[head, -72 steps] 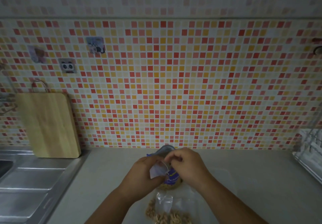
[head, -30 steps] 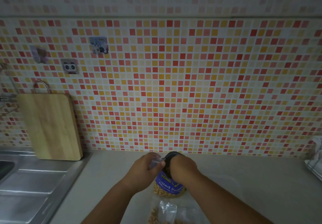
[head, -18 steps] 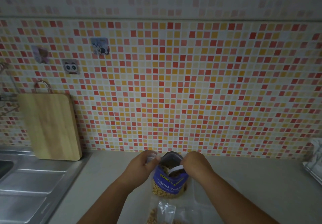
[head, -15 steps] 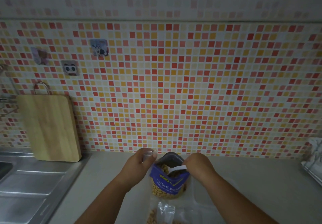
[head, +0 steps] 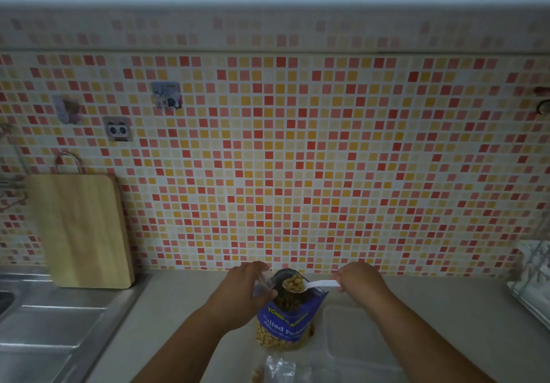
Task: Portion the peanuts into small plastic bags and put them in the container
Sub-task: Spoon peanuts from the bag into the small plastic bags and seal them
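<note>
A blue bag of salted peanuts (head: 287,324) stands upright on the counter, its top open. My left hand (head: 248,286) pinches a small clear plastic bag (head: 264,281) beside the bag's mouth. My right hand (head: 358,280) holds a white plastic spoon (head: 312,285) by its handle. The spoon's bowl is heaped with peanuts and hovers over the mouth of the blue bag. A clear plastic container (head: 354,341) lies on the counter to the right of the peanut bag. A filled small bag of peanuts (head: 275,372) lies at the bottom edge, partly cut off.
A steel sink and drainboard (head: 44,329) take up the left. A wooden cutting board (head: 80,231) leans on the tiled wall. A dish rack (head: 532,281) sits at the right edge.
My right hand drew back to the right and lifted the spoon out of the blue bag, now loaded with peanuts. My left hand stayed at the bag's mouth with the small clear bag.
</note>
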The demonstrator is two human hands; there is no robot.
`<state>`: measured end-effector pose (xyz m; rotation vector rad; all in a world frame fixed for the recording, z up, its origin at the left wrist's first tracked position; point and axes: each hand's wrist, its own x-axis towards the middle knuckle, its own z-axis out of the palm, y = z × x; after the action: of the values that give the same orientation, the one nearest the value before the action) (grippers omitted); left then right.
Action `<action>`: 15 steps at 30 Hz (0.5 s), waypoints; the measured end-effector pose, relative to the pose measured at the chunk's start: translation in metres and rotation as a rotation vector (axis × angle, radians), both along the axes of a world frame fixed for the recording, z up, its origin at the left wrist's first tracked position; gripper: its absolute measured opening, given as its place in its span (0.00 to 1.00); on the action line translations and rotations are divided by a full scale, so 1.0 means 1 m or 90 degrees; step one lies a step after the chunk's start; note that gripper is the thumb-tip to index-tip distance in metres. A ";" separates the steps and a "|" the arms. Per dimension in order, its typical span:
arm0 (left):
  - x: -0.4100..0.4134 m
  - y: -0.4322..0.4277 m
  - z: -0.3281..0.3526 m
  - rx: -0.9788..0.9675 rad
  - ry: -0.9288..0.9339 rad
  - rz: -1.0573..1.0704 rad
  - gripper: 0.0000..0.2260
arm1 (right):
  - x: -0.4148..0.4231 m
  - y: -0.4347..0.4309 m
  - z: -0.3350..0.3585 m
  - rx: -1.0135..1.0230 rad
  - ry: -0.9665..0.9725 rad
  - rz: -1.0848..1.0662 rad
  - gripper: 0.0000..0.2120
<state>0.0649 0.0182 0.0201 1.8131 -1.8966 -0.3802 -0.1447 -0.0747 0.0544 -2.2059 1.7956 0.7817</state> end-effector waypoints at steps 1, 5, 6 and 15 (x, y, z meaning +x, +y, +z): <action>-0.002 -0.001 0.001 0.003 -0.019 -0.004 0.24 | -0.002 -0.001 0.003 -0.023 0.014 0.013 0.21; -0.009 -0.005 0.006 0.006 -0.083 -0.017 0.26 | -0.007 -0.004 0.028 -0.029 0.002 0.028 0.22; -0.011 -0.006 0.007 0.003 -0.097 -0.021 0.26 | -0.006 -0.006 0.032 -0.020 0.000 0.023 0.22; -0.027 -0.016 0.009 0.008 -0.122 -0.031 0.27 | 0.005 -0.009 0.035 -0.052 -0.016 0.076 0.20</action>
<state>0.0376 0.0026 0.0293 1.8726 -2.0747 -0.2425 -0.1399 -0.0839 0.0894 -2.3824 1.7265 0.7122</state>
